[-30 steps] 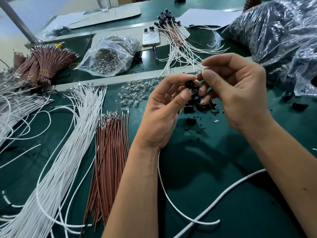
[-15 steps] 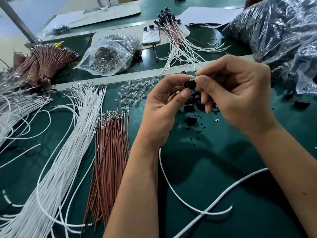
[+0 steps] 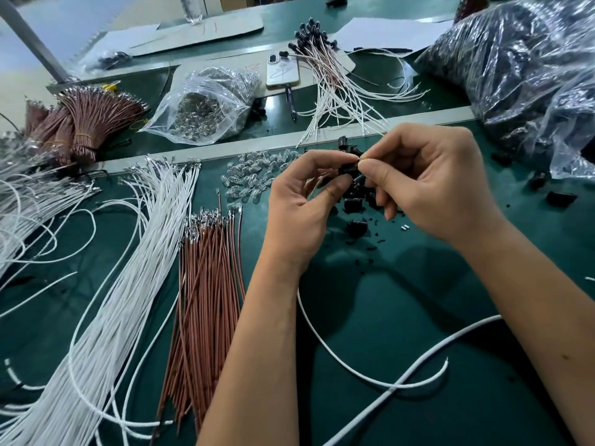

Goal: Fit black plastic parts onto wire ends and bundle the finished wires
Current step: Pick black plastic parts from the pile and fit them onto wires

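Over the green table (image 3: 402, 317), two bare hands meet in the middle. The left hand (image 3: 299, 207) pinches a small black plastic part (image 3: 349, 169) between its thumb and curled fingers. The right hand (image 3: 428, 185) pinches something tiny right at that part with its thumb and first finger; it is too small to tell what it is. A white wire (image 3: 338, 352) runs down from under the left hand and loops across the table near the arms. Just under the hands sits a little pile of loose black parts (image 3: 354, 204). Left of the hands lie brown wires (image 3: 206, 284) in a flat row, and beside them a big fan of white wires (image 3: 106, 310). Small clear bulbs (image 3: 254, 175) are scattered just behind the brown wires. Farther back rest finished wires with black ends (image 3: 331, 78), a phone (image 3: 282, 72) and a clear bag (image 3: 206, 104) full of tiny shiny pieces.
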### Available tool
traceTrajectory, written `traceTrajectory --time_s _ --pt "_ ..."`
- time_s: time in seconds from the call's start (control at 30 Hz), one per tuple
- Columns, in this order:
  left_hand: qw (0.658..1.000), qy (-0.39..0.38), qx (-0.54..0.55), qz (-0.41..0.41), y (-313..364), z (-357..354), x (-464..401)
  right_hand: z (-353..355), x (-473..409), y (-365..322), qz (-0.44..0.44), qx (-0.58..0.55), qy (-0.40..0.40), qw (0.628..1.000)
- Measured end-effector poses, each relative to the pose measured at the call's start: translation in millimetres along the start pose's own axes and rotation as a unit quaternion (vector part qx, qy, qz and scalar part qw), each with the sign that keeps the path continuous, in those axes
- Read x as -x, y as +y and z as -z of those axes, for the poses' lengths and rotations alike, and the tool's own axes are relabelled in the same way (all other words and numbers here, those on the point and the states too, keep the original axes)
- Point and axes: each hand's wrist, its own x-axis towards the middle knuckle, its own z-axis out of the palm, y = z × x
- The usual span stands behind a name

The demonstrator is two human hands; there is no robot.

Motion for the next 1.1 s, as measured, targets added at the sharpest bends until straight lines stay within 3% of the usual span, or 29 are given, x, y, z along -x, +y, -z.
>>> traceTrajectory --time_s 0.43,0.73,0.87,1.0,1.1 --pt "0.996 0.043 -0.079 -0.01 1 -3 1 -10 3 7 -0.033 -0.008 0.043 0.999" --pt "0.975 0.055 -0.195 -0.087 -2 2 2 1 -1 7 -0.118 -0.075 -0.024 0.99" --pt "0.979 0.051 -0.183 -0.077 -4 2 2 1 -1 7 -0.116 -0.066 -0.032 0.991" --pt "0.993 0.056 -0.104 -0.031 -4 -2 3 9 -3 6 -0.132 -0.113 -0.06 0.983" --pt "0.993 0.042 -0.106 -0.018 -5 -2 2 10 -3 7 -0.126 -0.078 -0.069 0.986"
